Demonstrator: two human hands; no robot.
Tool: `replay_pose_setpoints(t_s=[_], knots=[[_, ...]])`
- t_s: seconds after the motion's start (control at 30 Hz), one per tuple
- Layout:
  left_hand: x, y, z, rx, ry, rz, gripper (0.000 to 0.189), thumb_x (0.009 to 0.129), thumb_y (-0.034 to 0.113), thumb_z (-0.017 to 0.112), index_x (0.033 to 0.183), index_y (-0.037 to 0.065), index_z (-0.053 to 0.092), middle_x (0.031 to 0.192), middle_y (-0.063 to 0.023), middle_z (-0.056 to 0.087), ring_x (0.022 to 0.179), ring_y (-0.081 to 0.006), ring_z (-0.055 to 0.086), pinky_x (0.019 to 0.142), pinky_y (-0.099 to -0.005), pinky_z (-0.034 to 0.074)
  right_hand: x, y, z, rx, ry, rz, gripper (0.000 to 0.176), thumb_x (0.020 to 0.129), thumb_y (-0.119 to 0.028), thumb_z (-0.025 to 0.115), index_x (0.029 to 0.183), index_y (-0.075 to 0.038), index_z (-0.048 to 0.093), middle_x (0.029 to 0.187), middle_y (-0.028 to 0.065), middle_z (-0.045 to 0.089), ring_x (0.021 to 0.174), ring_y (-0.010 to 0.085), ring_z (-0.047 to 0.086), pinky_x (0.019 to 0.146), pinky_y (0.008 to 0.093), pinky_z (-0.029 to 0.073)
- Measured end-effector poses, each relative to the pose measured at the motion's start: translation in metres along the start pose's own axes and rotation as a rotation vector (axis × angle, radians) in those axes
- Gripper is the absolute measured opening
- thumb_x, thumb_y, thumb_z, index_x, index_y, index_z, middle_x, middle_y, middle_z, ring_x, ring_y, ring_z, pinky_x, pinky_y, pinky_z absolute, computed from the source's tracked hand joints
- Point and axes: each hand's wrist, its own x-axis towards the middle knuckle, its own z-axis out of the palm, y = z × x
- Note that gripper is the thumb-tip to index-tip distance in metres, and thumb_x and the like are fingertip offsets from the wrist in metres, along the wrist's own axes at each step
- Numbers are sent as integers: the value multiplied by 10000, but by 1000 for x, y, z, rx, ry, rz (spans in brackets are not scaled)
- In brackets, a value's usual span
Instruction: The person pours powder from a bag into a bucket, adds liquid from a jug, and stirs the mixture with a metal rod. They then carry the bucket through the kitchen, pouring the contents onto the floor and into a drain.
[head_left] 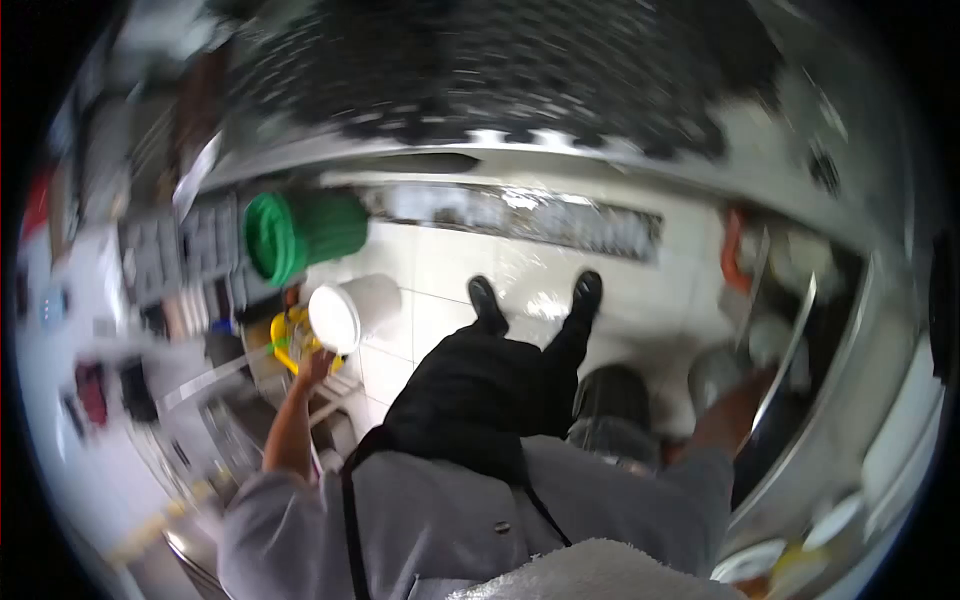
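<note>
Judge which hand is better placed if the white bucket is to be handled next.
Left, most likely. The left hand is close beside the white bucket, while the right arm stretches out to the opposite side, its hand not clearly visible.

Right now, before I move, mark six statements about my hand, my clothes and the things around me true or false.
1. Your left hand is near the white bucket. True.
2. The green bin is to the right of your shoes. False: it is to their left.
3. The floor strip runs ahead of your shoes. True.
4. Your shoes are white. False: they are black.
5. Your shirt is grey. True.
6. The orange pipe is right beside the green bin. False: it is across the floor, on your right.
</note>
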Motion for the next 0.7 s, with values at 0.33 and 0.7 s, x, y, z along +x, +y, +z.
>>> replay_pose_setpoints(t_s=[0.33, 0.7], knots=[[91, 100, -206, -291, 856, 140, 331, 813, 274, 519, 1031, 24, 522, 861, -196, 551, 745, -321, 524, 693, -379, 421, -242, -294, -65, 1134, -649, -1125, 265, 849, -139, 479, 1095, -47, 513, 917, 61, 582, 824, 147, 549, 770, 275, 438], [392, 33, -409, 127, 131, 148, 411, 777, 342, 486, 1085, 76, 544, 1160, -160, 486, 1089, -305, 450, 855, -394, 391, -595, -888, -322, 178, -194, -1535, 250, 781, -177, 515, 939, 13, 551, 933, 227, 557, 894, 318, 554, 747, 381, 425]])
